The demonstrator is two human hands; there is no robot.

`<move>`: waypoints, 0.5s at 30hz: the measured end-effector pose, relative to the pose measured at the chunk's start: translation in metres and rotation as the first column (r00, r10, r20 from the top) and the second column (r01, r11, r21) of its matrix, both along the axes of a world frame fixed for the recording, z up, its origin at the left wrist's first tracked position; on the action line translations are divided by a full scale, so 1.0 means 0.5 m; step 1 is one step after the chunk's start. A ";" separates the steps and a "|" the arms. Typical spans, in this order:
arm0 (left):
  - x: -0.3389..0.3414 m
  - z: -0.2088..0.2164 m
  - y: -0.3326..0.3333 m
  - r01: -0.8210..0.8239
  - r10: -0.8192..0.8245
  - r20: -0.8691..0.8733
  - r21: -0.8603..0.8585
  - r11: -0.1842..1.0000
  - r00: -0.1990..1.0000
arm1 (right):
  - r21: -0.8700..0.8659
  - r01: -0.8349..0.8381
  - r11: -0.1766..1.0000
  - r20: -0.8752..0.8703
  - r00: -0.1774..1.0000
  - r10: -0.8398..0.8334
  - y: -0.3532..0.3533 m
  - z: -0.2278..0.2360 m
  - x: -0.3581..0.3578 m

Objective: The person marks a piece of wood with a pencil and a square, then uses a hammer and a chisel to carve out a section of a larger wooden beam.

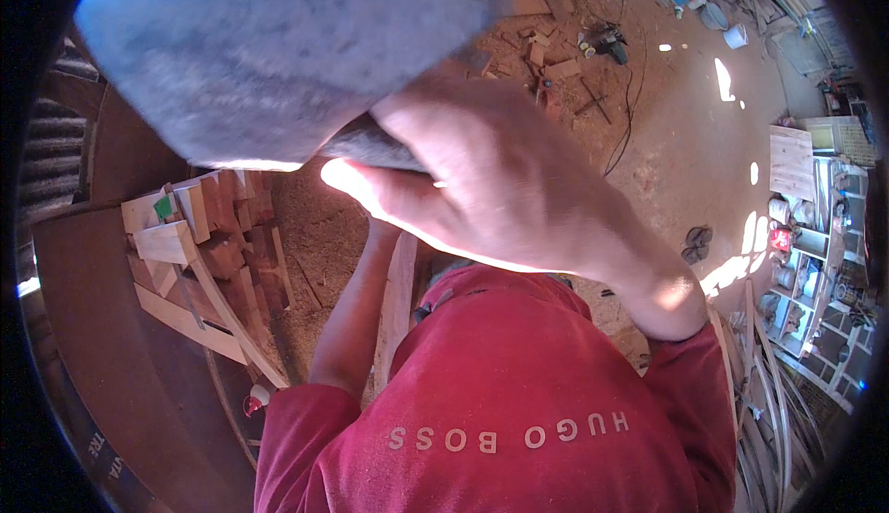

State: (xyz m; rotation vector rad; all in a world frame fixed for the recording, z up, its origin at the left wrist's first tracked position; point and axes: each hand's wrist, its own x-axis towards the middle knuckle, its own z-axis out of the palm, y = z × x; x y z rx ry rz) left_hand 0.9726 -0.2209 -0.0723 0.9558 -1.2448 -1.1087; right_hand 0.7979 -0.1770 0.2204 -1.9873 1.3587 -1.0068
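My right hand point(463, 175) is raised close to the camera. Its thumb and fingers close on a dark edge of a large, flat, grey speckled piece point(278, 59). That piece fills the upper left and is blurred, so its kind is unclear. My left forearm point(347, 342) reaches forward from a red sleeve; the left hand is hidden behind the right hand and the grey piece. Beside that forearm, a pale wooden board point(396, 305) runs lengthwise, partly covered by my red shirt.
At left, wooden blocks and strips point(218, 254) are piled beside a brown curved panel point(120, 346). Wood offcuts point(556, 68) and a dark cable point(632, 115) lie on the dusty floor ahead. Shelves with cans point(806, 263) stand at right, above long thin wood strips point(773, 402).
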 end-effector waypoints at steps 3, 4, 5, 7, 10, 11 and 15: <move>0.011 -0.006 0.003 0.046 -0.047 0.041 0.039 0.998 0.998 | 0.280 -0.028 0.960 -0.114 0.991 0.062 0.003 -0.057 0.020; 0.009 -0.012 0.003 0.090 -0.093 0.048 0.073 0.993 0.994 | 0.315 0.017 0.949 -0.286 0.955 0.078 0.022 -0.144 0.009; 0.018 -0.022 0.001 0.112 -0.120 0.069 0.108 0.988 0.990 | 0.339 0.045 0.940 -0.383 0.919 0.094 0.035 -0.203 0.001; 0.032 -0.026 0.003 0.162 -0.184 0.118 0.174 0.971 0.976 | 0.239 -0.032 0.971 -0.311 0.944 0.107 0.047 -0.193 -0.029; -0.006 0.026 -0.003 0.063 -0.055 0.077 -0.115 0.991 0.996 | 0.446 0.137 0.885 -0.316 0.949 0.013 0.056 -0.162 -0.063; 0.006 0.004 -0.017 -0.032 0.034 0.046 -0.042 0.999 0.998 | 0.447 0.127 0.886 -0.317 0.948 0.023 0.061 -0.165 -0.072; 0.093 0.006 -0.101 -0.282 0.347 -0.219 0.282 0.917 0.912 | 0.334 0.184 0.925 -0.187 0.974 -0.126 0.127 -0.237 -0.148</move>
